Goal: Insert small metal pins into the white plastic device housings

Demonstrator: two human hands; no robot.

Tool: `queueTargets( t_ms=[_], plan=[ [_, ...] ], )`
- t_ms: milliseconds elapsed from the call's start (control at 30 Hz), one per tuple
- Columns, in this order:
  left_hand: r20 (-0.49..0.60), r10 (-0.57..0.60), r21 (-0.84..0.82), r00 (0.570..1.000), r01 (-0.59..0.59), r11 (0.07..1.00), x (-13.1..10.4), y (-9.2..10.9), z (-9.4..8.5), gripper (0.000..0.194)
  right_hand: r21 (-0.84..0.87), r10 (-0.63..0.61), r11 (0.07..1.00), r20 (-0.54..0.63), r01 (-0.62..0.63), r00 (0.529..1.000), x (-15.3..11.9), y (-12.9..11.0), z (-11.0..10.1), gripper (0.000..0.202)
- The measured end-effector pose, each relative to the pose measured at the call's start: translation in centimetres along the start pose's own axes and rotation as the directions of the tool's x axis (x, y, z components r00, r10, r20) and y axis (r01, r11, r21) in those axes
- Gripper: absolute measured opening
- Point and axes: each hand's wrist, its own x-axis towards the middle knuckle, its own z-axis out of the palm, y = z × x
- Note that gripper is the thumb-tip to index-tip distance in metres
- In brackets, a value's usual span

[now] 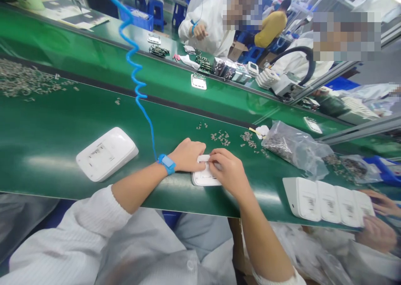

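A small white plastic housing lies on the green bench near its front edge, between my hands. My left hand, with a blue wrist strap on its wrist, rests at the housing's upper left, thumb against it. My right hand bends over the housing's right side, thumb and fingertips pinched together above its upper part. Whatever may be between those fingertips is too small to name. Small metal pieces are scattered on the bench behind my hands.
A larger white device lies left. Coiled blue cord runs up from the strap. At right are a plastic bag of metal parts, a row of white devices and another person's hands. A raised ledge runs behind; people work beyond.
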Motion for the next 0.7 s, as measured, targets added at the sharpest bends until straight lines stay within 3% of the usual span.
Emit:
queueTargets(
  t_ms=[100, 167, 267, 333, 467, 700],
  plan=[
    [-0.014, 0.009, 0.004, 1.0, -0.009, 1.0, 0.0, -0.2, 0.2, 0.028, 0.094, 0.016, 0.995, 0.078, -0.023, 0.997, 0.0, 0.0, -1.3, 0.009],
    [-0.013, 0.031, 0.006, 0.999, -0.031, 0.999, 0.0, -0.3, 0.4, 0.028, 0.119, -0.037, 0.993, 0.235, 0.009, 0.971, 0.2, 0.2, -2.6, 0.01],
    [0.006, 0.058, -0.018, 0.998, -0.057, 0.998, 0.1, -0.5, 0.4, 0.026, 0.085, -0.153, 0.988, 0.494, 0.128, 0.856, 1.2, 0.6, -4.0, 0.018],
    [0.01, 0.057, -0.044, 0.998, -0.057, 0.997, 0.2, -0.7, 0.4, 0.026, 0.098, -0.18, 0.984, 0.601, 0.151, 0.779, 2.0, 0.9, -4.3, 0.02],
    [0.01, 0.052, -0.067, 0.999, -0.051, 0.996, 0.3, -0.8, 0.2, 0.027, 0.147, -0.168, 0.985, 0.679, 0.092, 0.715, 3.3, 1.6, -4.2, 0.017],
    [0.024, 0.061, -0.058, 0.998, -0.059, 0.997, 0.3, -0.7, 0.1, 0.027, 0.105, -0.121, 0.992, 0.715, 0.065, 0.689, 3.8, 1.0, -4.0, 0.015]
  ],
)
